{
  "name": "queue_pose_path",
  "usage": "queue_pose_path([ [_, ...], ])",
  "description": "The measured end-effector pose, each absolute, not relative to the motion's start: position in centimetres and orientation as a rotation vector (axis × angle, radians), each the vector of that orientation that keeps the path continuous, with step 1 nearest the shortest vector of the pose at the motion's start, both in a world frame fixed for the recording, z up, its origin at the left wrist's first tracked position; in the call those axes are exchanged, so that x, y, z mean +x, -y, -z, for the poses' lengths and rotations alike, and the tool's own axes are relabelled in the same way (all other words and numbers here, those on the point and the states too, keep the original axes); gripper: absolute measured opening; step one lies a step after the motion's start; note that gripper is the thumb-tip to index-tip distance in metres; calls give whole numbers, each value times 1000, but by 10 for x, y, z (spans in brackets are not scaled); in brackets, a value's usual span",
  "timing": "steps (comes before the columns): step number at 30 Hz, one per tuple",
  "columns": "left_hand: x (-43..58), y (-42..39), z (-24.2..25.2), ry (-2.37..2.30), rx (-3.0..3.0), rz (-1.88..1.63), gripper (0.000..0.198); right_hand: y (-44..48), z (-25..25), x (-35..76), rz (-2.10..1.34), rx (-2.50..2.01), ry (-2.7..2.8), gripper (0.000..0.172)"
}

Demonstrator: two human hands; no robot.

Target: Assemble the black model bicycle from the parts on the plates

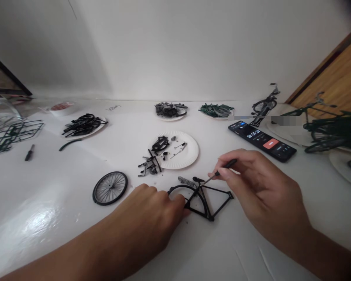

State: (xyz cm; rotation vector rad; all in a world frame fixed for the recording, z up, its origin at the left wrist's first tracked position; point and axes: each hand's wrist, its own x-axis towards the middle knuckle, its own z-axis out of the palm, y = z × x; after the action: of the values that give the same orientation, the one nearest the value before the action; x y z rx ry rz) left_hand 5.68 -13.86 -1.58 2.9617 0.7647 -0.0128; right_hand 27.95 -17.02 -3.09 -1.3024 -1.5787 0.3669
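My left hand (pixel 155 218) is closed on the rear end of a black model bicycle frame (pixel 206 199), which has a saddle and a curved mudguard. Between the thumb and fingers of my right hand (pixel 260 187) is a small screwdriver (pixel 226 166) with a dark handle. Its thin tip reaches the frame just below the saddle; whether it sits in a screw is too small to tell. A small grey part (pixel 187 181) lies behind the frame. To the left of my left hand, a spoked wheel (pixel 110 188) lies flat on the white table.
Behind the frame, a paper plate (pixel 190 158) carries loose small parts, with black pieces (pixel 149 166) at its left edge. A phone (pixel 261 141) showing a timer lies at right, near assembled model bicycles (pixel 333 127). Further plates of parts (pixel 83 125) stand behind; another screwdriver (pixel 29 153) lies far left.
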Motion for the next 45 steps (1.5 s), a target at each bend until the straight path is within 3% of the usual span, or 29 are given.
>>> queue_pose_path([
  [6,58,138,13,-764,2959,42,20,172,27,278,-169,-1226,1781,16],
  [26,57,138,13,-762,2977,30,20,169,31,281,-216,-1185,1834,20],
  [34,58,138,11,-775,2973,81,23,168,26,281,-130,-1135,1941,31],
  [45,56,138,17,-781,3012,41,21,172,22,275,51,-1173,1934,30],
])
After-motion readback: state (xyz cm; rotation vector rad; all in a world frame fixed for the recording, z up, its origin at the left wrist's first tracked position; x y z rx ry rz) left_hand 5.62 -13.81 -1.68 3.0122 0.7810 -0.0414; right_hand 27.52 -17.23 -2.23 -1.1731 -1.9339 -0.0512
